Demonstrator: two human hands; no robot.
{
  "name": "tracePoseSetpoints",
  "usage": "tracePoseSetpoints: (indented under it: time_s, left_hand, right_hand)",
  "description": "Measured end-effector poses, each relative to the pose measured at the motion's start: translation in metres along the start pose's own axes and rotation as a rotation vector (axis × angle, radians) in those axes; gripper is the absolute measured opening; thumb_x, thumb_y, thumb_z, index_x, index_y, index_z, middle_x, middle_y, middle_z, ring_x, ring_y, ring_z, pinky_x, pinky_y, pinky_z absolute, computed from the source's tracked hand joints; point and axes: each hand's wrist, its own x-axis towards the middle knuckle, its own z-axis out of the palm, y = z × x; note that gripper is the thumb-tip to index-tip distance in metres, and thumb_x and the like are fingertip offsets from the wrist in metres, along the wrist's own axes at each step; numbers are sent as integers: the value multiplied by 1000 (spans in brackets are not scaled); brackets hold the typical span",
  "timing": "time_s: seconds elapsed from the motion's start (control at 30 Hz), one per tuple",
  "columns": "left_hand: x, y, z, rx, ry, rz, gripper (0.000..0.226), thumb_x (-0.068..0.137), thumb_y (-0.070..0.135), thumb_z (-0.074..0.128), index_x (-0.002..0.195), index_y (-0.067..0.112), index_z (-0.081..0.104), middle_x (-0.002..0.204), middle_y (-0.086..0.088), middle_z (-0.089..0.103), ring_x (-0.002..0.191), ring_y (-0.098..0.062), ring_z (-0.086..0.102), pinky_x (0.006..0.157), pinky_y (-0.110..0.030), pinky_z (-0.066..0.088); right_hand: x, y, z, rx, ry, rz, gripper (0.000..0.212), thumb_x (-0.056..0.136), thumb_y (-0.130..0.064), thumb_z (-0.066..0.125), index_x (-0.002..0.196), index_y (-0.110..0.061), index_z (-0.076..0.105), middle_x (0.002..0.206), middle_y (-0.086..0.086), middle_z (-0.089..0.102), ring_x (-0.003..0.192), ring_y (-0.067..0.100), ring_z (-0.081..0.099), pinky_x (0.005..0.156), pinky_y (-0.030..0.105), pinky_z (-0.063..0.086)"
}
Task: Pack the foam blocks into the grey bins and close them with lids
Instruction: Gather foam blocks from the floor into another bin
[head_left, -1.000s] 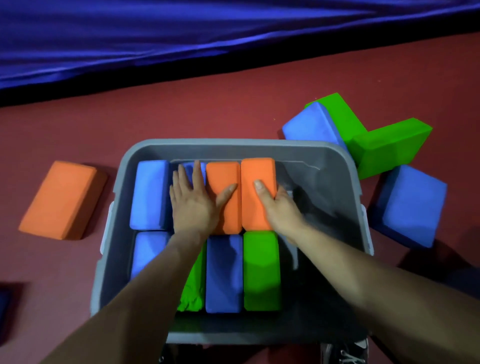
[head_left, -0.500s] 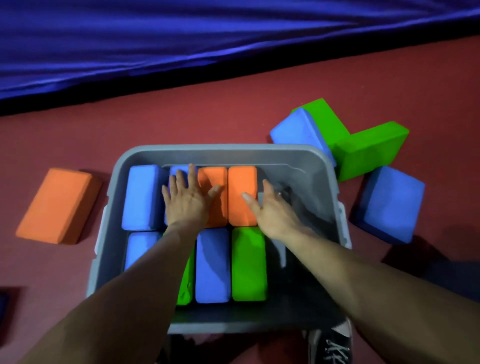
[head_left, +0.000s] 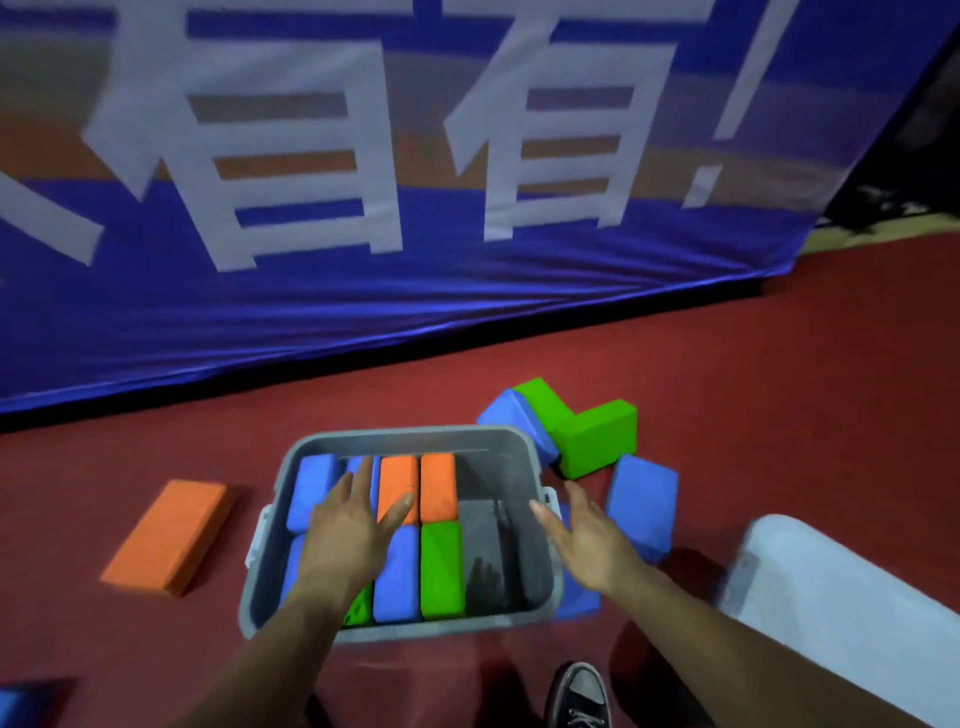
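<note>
1. While the grey bin (head_left: 415, 431) already holds two rows of foam blocks (head_left: 397, 577) across its left and middle, among them two orange blocks (head_left: 399, 486) and a green block (head_left: 441, 569), we judge the packing about two-thirds done. A bare strip (head_left: 485, 540) of the bin's bottom shows along its right wall.
2. Our left hand (head_left: 345, 525) lies over the packed blocks inside the bin, fingers straight and spread, gripping nothing. Whether it presses on them we cannot tell.
3. Our right hand (head_left: 587, 540) hangs above the bin's right rim, fingers straight and loosely apart, holding nothing.
4. Left to pack are a loose orange block (head_left: 166, 535) to the left of the bin, and two green blocks (head_left: 597, 436) and several blue blocks (head_left: 641, 499) to its right and behind it.
5. No lid sits on the bin. A pale blurred shape (head_left: 831, 597) well to the right of the bin may be one, though we cannot tell.
</note>
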Motion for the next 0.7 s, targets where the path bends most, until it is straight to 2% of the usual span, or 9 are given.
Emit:
tracePoseSetpoints:
  time_s: [0.07,0.13,0.17,0.2,0.27,0.33,0.43,0.6,0.7]
  left_hand:
    - [-39,16,-20,-49,13,24,105,76,81,35,152,9,35,144,-21,50,131,-37,48,104,-48,43]
    - [-81,30,-33,-106,14,20,98,82,76,51,153,12,33,145,-18,50,132,-36,48,103,-46,43]
    - [-101,36,-38,-126,11,17,99,80,76,53,154,13,32,147,-16,48,134,-35,46,105,-45,41]
    - [-119,41,-42,-135,4,15,106,76,82,50,154,13,32,150,-16,46,136,-34,44,107,-44,39]
    - [-151,50,-47,-130,-19,35,115,71,91,42,154,14,31,153,-12,42,139,-31,42,110,-43,38]
    - [-178,64,-53,-132,-22,64,104,76,82,44,155,15,30,154,-8,42,138,-28,43,109,-42,39]
    - [-206,85,-60,-142,5,115,86,87,63,54,155,17,29,152,-9,45,135,-29,47,103,-40,42]
    - [-228,119,-66,-122,19,219,83,89,63,53,155,21,27,151,-8,45,134,-29,47,100,-40,44]
    - [-234,142,-68,-127,24,274,80,91,61,54,155,22,28,150,-7,46,134,-27,47,100,-38,43]
  right_hand:
    - [-44,3,-14,-6,14,1,85,91,-69,36,151,-10,27,152,14,42,140,26,40,110,31,32]
    - [-87,8,-25,19,22,6,117,70,-91,19,152,-8,26,154,16,39,142,27,37,112,31,29]
    - [-107,13,-30,35,28,16,130,59,-98,11,151,-8,27,153,16,40,142,27,38,113,31,29]
    - [-124,19,-34,50,38,16,129,59,-98,12,150,-8,28,152,16,42,141,27,39,112,31,29]
    - [-156,28,-43,47,69,22,98,83,-80,31,150,-8,29,153,16,41,142,26,38,112,30,31]
    - [-183,38,-53,54,99,19,80,94,-63,41,152,-9,29,155,13,39,142,25,38,112,30,31]
    - [-215,50,-67,88,158,19,74,96,-59,44,149,-8,34,151,15,44,139,26,42,109,32,35]
    - [-249,63,-94,157,249,25,70,96,-57,46,145,-8,39,146,15,50,135,28,47,106,33,37]
    - [-257,65,-110,218,254,44,86,85,-77,40,143,-13,42,142,10,54,131,24,50,106,34,39]
